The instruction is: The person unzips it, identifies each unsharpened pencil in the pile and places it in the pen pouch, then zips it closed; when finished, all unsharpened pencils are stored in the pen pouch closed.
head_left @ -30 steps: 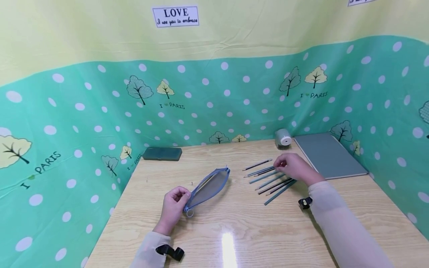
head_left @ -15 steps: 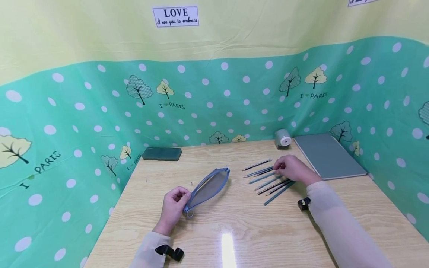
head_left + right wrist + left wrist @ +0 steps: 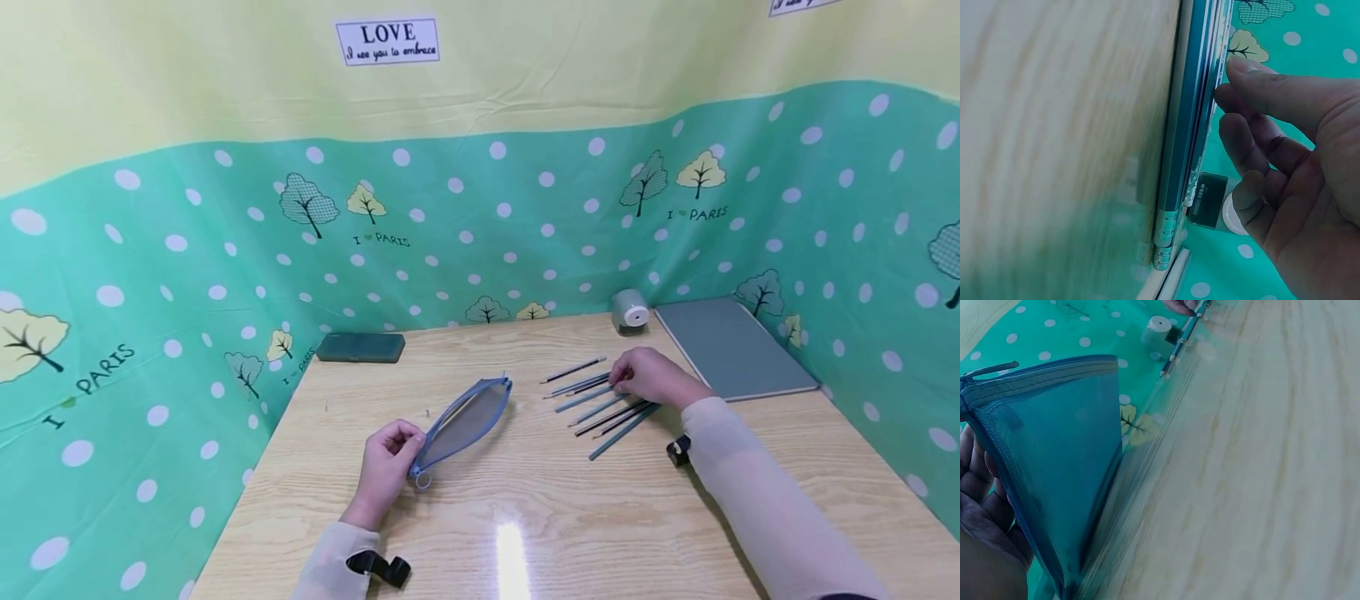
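Observation:
My left hand pinches the near end of a blue mesh zip pouch, whose mouth gapes wide. A ring pull hangs by my fingers. In the left wrist view, the see-through pouch rises from the hand. Over to the right, several pencils, some black and some blue-green, lie fanned out on the table. My right hand is at their upper end, thumb and forefinger pinching one pencil. The right wrist view has these fingertips right at the edge of the pencils, other fingers loosely curled.
A dark green case lies at the back left of the wooden table. A pencil sharpener stands at the back, beside a flat grey board at right. A polka-dot curtain borders the table.
My right hand has lowered slightly and shifted a little left at the pencils. The left hand and the pouch stay in place. The head view has tilted slightly.

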### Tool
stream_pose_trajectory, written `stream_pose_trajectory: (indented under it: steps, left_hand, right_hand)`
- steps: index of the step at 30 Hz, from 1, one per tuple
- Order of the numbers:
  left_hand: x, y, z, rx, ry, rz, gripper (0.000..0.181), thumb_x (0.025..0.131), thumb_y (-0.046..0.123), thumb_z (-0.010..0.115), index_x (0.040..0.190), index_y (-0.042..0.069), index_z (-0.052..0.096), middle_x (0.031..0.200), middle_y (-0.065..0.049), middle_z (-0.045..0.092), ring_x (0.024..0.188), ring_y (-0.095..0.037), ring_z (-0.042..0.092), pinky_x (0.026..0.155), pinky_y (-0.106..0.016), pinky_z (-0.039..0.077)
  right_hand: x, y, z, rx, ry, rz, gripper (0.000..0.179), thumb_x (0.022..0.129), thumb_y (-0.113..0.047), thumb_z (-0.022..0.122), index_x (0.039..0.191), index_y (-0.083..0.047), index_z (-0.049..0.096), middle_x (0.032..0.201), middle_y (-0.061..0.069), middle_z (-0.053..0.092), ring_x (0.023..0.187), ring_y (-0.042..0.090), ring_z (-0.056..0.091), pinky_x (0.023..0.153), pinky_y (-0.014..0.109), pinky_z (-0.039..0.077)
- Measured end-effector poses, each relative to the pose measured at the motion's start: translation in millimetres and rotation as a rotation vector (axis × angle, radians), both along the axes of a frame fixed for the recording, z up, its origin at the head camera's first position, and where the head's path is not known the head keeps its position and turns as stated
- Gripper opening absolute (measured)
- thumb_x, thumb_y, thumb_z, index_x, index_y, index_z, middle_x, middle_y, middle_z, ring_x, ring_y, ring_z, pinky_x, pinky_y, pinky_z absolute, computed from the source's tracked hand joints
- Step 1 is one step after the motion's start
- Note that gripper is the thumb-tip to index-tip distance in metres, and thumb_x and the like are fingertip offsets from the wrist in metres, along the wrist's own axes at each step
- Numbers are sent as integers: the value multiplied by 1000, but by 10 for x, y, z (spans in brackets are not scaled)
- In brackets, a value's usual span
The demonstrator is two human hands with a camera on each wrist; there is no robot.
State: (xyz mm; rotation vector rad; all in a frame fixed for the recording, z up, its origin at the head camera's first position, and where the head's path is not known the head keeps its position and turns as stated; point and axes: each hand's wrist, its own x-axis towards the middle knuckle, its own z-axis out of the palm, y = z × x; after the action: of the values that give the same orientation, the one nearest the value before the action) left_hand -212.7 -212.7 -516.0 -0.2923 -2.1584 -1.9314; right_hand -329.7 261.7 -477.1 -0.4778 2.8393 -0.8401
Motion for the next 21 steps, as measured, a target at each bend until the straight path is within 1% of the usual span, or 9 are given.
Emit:
stream_pose_trajectory:
  steps: [7, 15, 21]
  left_hand:
    - [-4, 2, -7, -1, 2, 2, 6, 97, -4, 68, 91, -5, 69, 81, -10, 68, 68, -11, 58, 62, -22, 47]
    - [6, -9, 3, -16, -7, 4, 5, 97, -4, 68, 91, -4, 68, 83, -11, 68, 69, -11, 59, 63, -22, 48]
    - [2, 3, 5, -10, -4, 3, 6, 96, -5, 68, 91, -4, 68, 82, -8, 68, 68, -11, 58, 62, -22, 47]
  right_hand:
    - [-41, -6, -8, 21, -5, 9, 7, 91, -4, 80, 93, -11, 79, 96, 1, 74, 92, 20, 66, 86, 46, 54]
    - [-85, -18, -78, 58, 12, 28, 8, 91, -5, 81, 91, -13, 80, 95, -1, 73, 93, 21, 67, 89, 48, 55]
    - [-103, -18, -82, 83, 26, 33, 10, 89, -6, 83, 90, -16, 80, 94, -2, 72, 91, 19, 67, 87, 47, 55]
